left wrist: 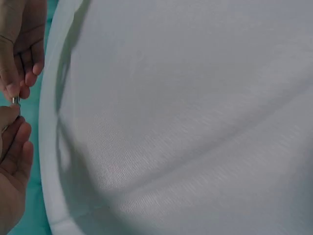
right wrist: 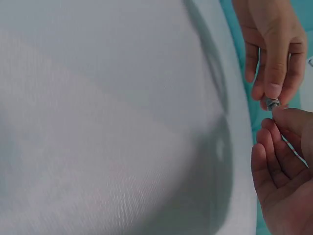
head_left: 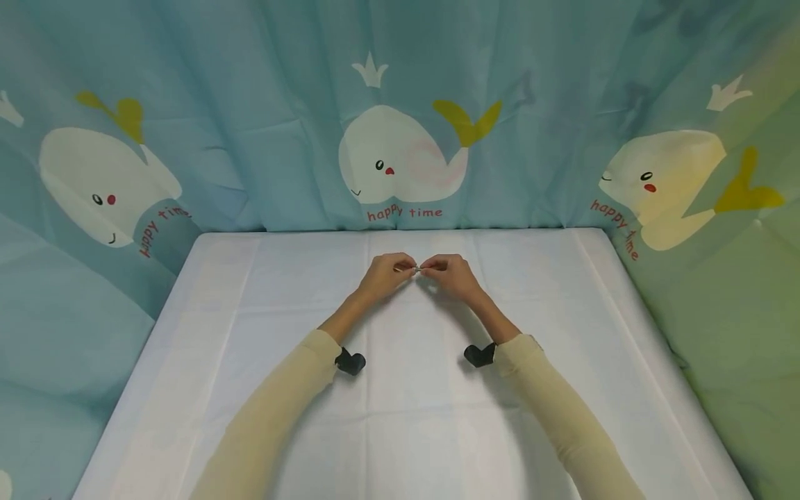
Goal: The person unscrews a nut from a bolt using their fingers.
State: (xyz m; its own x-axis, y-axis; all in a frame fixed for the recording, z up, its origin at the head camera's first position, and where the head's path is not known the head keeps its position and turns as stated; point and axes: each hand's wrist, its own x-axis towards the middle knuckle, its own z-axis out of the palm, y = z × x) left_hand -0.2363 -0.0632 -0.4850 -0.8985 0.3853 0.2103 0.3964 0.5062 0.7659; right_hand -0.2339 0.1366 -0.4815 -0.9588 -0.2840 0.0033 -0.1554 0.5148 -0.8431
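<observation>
Near the far edge of the table, my left hand and right hand meet fingertip to fingertip. Between them is a small silvery metal bolt, with a nut-like collar visible in the right wrist view. My left thumb and fingers pinch one end; the right thumb and forefinger pinch the other. Most of the bolt is hidden by the fingertips. The left wrist view shows my left hand below the right hand, with a sliver of metal between. The right hand's other fingers curve loosely.
A white cloth covers the table under both arms. Behind it and along both sides hangs a blue-green curtain printed with white whales. Dark wrist-worn pieces stick out from the cream sleeves.
</observation>
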